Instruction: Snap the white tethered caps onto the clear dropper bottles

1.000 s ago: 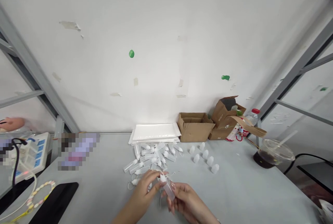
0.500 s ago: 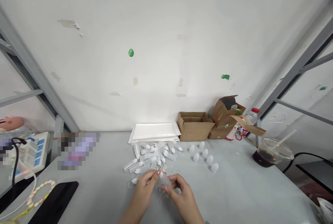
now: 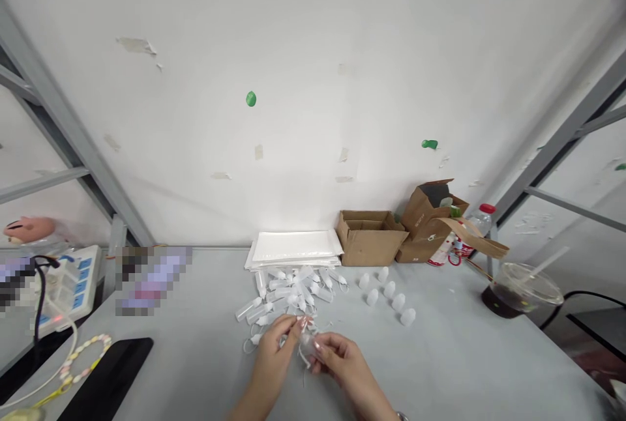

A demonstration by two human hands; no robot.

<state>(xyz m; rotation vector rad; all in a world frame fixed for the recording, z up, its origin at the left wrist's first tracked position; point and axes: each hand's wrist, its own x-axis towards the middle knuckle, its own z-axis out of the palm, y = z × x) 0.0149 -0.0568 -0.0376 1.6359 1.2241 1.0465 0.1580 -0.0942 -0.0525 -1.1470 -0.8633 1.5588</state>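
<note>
Right hand (image 3: 342,362) now covering more of the small bottle (image 3: 308,344)

At the lower centre of the frame, a translucent bottle is sitting between two bare hands, just above the table (image 3: 464,356). Compared with a second ago, it is showing much less of its body: the right hand is wrapping it, thumb across the near side and fingers curling behind. The left hand (image 3: 274,349) is pinching the bottle's upper end with thumb and fingertips, where it was resting more loosely alongside. Whether those fingertips are gripping the tip itself or some small piece on it, I cannot tell. A thin white strap (image 3: 304,361) is hanging below the bottle.

For the work in hand, this is apparently meaning that attention is settling on the bottle's top, with the right hand steadying the body.

Elsewhere, little is changing. The pile of bottles (image 3: 281,292) is lying just beyond the left hand, and six white caps (image 3: 389,289) are standing apart at right of centre. Behind them, the white packets (image 3: 296,246) and the cardboard box (image 3: 374,248) are sitting against the wall (image 3: 298,180).
</note>
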